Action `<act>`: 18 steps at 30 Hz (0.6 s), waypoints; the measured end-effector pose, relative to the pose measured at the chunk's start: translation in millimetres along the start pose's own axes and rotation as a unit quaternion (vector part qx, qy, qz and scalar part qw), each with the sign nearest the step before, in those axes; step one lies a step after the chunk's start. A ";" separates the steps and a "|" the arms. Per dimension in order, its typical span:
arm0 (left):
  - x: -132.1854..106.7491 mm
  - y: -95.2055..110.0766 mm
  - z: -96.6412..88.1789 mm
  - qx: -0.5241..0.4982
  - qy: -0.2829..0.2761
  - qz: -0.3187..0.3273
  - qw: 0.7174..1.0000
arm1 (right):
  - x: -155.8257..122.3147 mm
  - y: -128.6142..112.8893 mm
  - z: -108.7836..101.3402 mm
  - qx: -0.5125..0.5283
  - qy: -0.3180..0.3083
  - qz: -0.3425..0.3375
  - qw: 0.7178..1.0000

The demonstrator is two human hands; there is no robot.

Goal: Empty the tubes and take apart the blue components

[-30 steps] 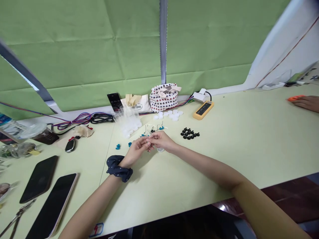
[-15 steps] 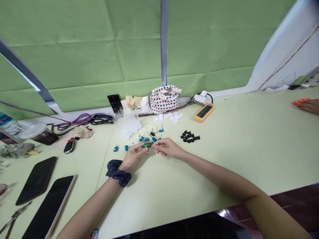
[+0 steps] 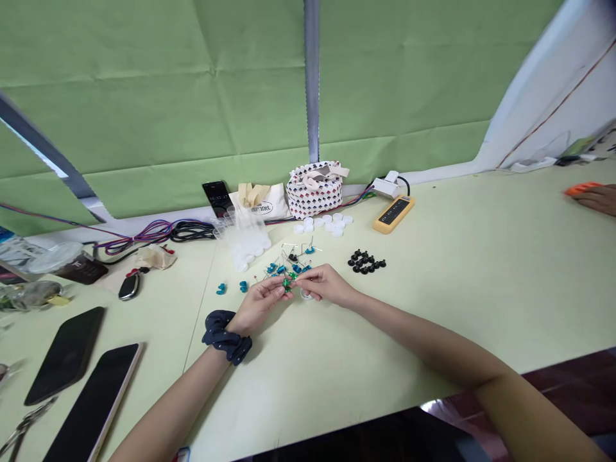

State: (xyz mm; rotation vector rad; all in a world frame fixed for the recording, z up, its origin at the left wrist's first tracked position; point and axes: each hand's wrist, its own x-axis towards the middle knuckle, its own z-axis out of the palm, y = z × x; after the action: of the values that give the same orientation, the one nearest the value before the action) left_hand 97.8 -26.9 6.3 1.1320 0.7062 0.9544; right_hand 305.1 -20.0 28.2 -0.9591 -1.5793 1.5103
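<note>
**One green piece (image 3: 287,282) in two hands**

The left hand (image 3: 257,300) and right hand (image 3: 327,285) both pinch the green piece, low over the table (image 3: 433,276). Blue pieces (image 3: 278,268) and black bits (image 3: 366,260) lie loose nearby, so most work looks not yet done.

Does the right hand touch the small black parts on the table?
Apart. The head view shows bare table between the right hand and the black parts.

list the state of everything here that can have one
green part, pinched between both hands' fingertips
left hand, shut on the green part
right hand, shut on the green part
standing phone, screen lit
far flat phone, screen dark
near flat phone, screen dark
white caps, loose on the table
patterned bag, open at the top
</note>
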 end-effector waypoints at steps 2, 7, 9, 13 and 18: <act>-0.1 -1.0 0.1 0.004 0.002 0.004 1.000 | -0.7 -0.2 2.0 -0.013 0.012 0.004 1.000; 0.2 -2.1 0.0 0.017 0.010 0.011 1.000 | -2.3 0.2 3.6 -0.027 0.016 0.013 0.999; 0.3 -1.9 0.4 0.021 0.015 0.016 1.000 | -2.6 0.2 3.4 -0.027 0.016 0.018 0.999; 0.1 -0.3 2.6 0.035 0.024 0.027 0.999 | -2.5 0.1 3.5 -0.005 0.003 0.018 1.000; -0.5 0.5 6.1 0.056 0.026 0.036 0.997 | -1.7 -1.9 3.0 0.024 -0.002 0.032 0.999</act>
State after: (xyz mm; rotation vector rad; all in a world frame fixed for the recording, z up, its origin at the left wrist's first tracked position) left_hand 102.7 -29.8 8.6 1.2413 0.7734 1.0196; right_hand 303.2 -22.9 29.9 -0.9884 -1.5204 1.5869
